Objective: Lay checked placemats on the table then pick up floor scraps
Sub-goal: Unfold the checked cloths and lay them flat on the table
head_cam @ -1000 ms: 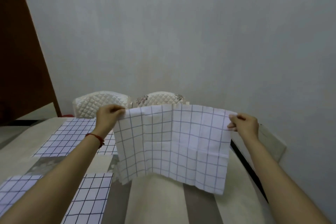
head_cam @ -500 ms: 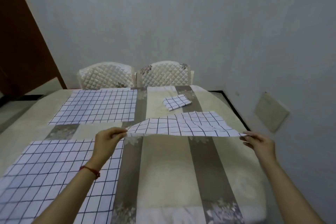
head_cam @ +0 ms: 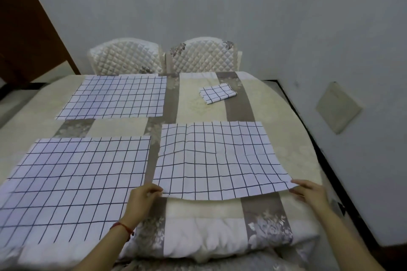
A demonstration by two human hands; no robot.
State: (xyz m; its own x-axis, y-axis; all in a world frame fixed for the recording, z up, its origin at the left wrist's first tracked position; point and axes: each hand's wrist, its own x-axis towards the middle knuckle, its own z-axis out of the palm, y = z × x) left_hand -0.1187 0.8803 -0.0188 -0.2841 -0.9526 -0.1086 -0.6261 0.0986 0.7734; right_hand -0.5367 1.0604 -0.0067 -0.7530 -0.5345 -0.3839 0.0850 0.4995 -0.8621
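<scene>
A white checked placemat (head_cam: 217, 159) lies nearly flat on the near right of the table (head_cam: 204, 213), creased across its middle. My left hand (head_cam: 144, 199) pinches its near left corner. My right hand (head_cam: 309, 191) pinches its near right corner. A second checked placemat (head_cam: 72, 185) lies flat at the near left, and a third (head_cam: 119, 97) at the far left. A folded checked placemat (head_cam: 217, 93) rests at the far right of the table.
The table has a beige and grey floral striped cover. Two white quilted chairs (head_cam: 125, 57) (head_cam: 203, 55) stand at its far side against the wall. A brown door (head_cam: 28, 28) is at the left. Dark floor runs along the right wall.
The placemat I held up spread in the air has come down onto the near right of the table. Both hands dropped with it, still gripping its corners.
</scene>
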